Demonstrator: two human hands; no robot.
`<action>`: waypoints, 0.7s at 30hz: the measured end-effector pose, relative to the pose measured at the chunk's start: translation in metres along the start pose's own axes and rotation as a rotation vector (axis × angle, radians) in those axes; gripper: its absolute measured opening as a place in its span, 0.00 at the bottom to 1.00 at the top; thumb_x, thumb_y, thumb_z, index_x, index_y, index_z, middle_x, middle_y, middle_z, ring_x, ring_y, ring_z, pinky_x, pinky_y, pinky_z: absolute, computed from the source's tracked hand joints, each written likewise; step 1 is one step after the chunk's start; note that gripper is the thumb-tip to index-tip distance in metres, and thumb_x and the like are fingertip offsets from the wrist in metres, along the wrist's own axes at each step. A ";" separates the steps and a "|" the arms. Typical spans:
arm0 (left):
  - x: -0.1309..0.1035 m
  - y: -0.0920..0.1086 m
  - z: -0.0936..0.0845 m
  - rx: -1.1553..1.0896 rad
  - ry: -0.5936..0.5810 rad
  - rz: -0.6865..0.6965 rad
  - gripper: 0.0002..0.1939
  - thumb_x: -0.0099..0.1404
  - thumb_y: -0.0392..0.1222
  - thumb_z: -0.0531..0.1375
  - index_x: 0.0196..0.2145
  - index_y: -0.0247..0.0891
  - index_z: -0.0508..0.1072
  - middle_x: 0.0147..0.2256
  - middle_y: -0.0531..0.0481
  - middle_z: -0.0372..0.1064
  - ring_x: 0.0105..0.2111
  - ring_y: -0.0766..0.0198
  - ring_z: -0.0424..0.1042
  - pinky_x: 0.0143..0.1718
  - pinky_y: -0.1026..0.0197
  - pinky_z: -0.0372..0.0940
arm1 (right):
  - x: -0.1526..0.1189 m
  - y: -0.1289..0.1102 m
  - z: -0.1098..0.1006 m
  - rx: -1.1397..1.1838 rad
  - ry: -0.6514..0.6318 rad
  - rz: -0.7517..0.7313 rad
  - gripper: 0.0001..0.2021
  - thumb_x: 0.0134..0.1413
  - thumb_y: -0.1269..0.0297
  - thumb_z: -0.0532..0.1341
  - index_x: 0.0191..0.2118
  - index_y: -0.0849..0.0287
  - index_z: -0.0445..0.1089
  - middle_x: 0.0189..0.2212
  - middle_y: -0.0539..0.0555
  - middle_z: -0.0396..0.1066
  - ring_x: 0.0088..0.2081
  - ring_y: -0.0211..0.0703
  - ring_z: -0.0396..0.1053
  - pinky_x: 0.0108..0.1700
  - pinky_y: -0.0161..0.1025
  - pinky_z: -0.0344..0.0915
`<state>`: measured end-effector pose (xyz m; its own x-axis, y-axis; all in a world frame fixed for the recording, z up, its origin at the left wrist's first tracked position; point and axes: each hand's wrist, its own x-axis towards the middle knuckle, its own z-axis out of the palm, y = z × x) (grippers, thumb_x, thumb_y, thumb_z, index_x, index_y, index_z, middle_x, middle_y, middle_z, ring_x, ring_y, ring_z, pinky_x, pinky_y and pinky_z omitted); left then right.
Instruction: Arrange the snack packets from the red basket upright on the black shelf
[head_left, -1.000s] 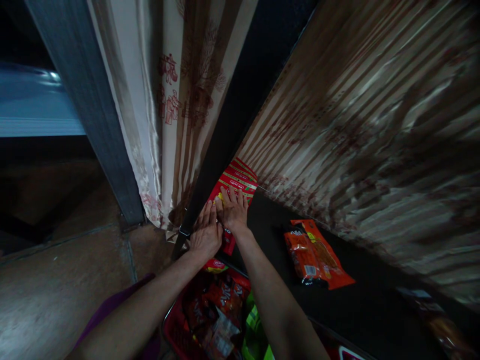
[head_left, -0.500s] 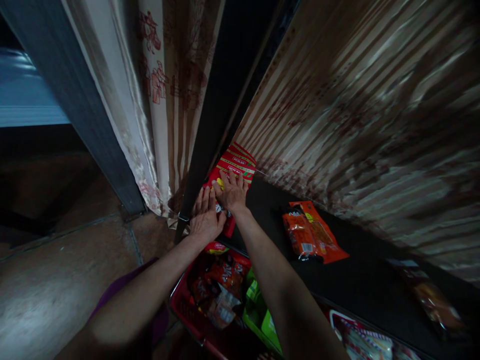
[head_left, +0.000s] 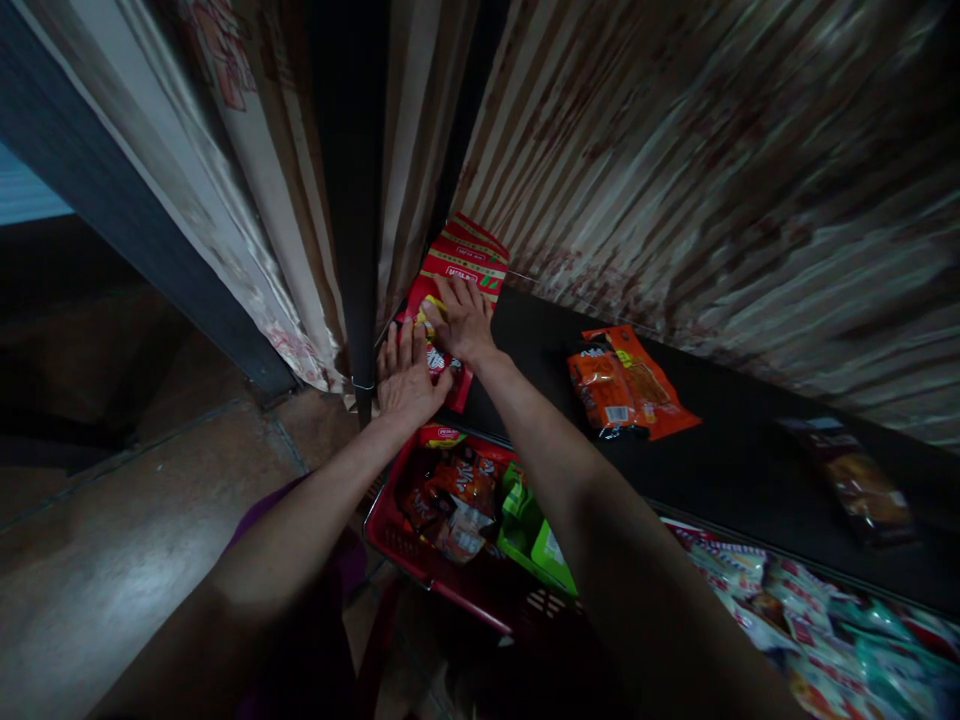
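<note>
The red, gold-banded, shiny plastic packaging (head_left: 471, 258) lies before the pleated, sheeny fabric curtain (head_left: 675, 180), on the smooth black surface (head_left: 536, 330); its long axis runs from curtain toward the perforated red plastic basket (head_left: 405, 553), banded end at the curtain. The left hand (head_left: 409, 378) and right hand (head_left: 463, 322) rest palm-down on it, fingers extended, unclamped.

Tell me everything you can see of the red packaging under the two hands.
The red packaging has gold stripes, white lettering and green marks at its far end, with yellow beside the right hand. It looks like smooth plastic; partly covered, it may be one packet or more. It lies on the dark shelf near the curtain and a dark post. The left hand and right hand rest on it, palms down.
</note>
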<state>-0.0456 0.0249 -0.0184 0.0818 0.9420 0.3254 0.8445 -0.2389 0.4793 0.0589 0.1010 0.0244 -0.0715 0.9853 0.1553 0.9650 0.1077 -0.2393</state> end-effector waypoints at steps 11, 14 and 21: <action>-0.004 0.003 -0.006 -0.051 0.041 0.061 0.37 0.62 0.51 0.55 0.63 0.32 0.50 0.66 0.37 0.40 0.66 0.46 0.35 0.64 0.43 0.43 | -0.185 -0.002 -0.024 0.349 0.449 -0.154 0.21 0.62 0.56 0.45 0.51 0.58 0.67 0.46 0.60 0.72 0.51 0.51 0.68 0.52 0.52 0.65; -0.005 0.006 -0.009 -0.082 0.085 0.104 0.31 0.64 0.46 0.53 0.62 0.33 0.54 0.66 0.38 0.43 0.67 0.49 0.34 0.63 0.43 0.45 | -0.239 0.004 0.020 0.443 0.103 -0.128 0.15 0.61 0.60 0.48 0.42 0.50 0.72 0.32 0.54 0.76 0.37 0.47 0.74 0.41 0.46 0.71; -0.008 0.009 -0.010 -0.211 0.150 0.298 0.22 0.64 0.33 0.47 0.55 0.35 0.64 0.62 0.42 0.54 0.66 0.56 0.42 0.63 0.46 0.52 | -0.201 0.039 0.101 0.050 -0.171 0.180 0.13 0.59 0.71 0.54 0.47 0.56 0.70 0.44 0.57 0.74 0.41 0.45 0.74 0.40 0.37 0.69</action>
<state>-0.0435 0.0128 -0.0086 0.2154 0.7833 0.5832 0.6669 -0.5542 0.4981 0.0858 -0.0796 -0.1128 0.0547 0.9968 -0.0577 0.9525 -0.0694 -0.2964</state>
